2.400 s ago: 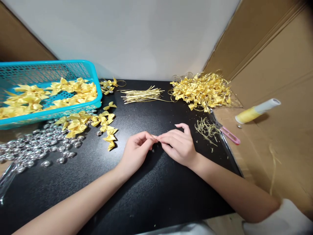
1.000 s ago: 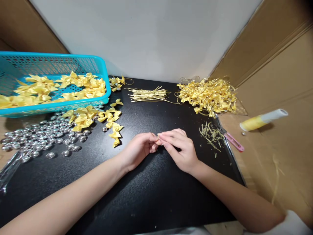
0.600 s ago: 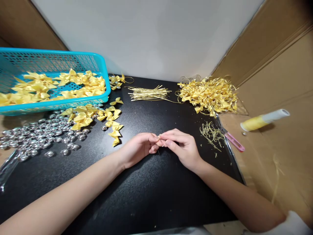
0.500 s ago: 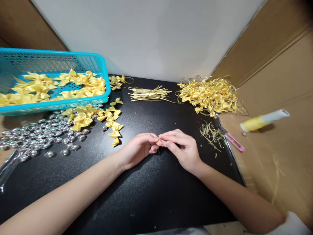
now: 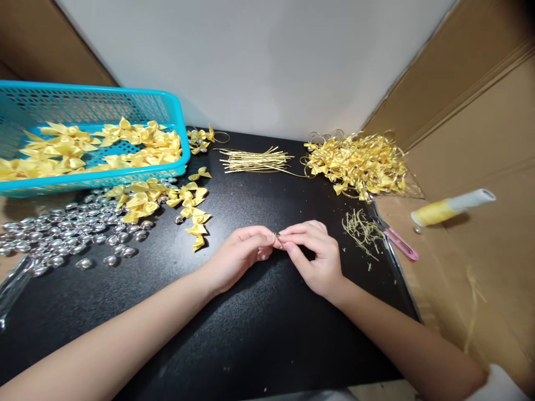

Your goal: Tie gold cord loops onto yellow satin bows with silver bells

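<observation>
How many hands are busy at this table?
2. The left hand is just left of the picture's middle, the right hand to its right; they meet over the table around a small piece, mostly hidden. No other hand shows.

A white sleeve (image 5: 497,385) (plain) ends near the right elbow (image 5: 470,374).

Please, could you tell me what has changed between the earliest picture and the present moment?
The right hand has folded in a finger that stuck out before. Both hands' fingertips, the left hand's too, still meet around something small, mostly hidden; I see nothing new taken or released. The camera view has turned slightly left. The blue basket, silver beads and gold strips look unmoved.
</observation>
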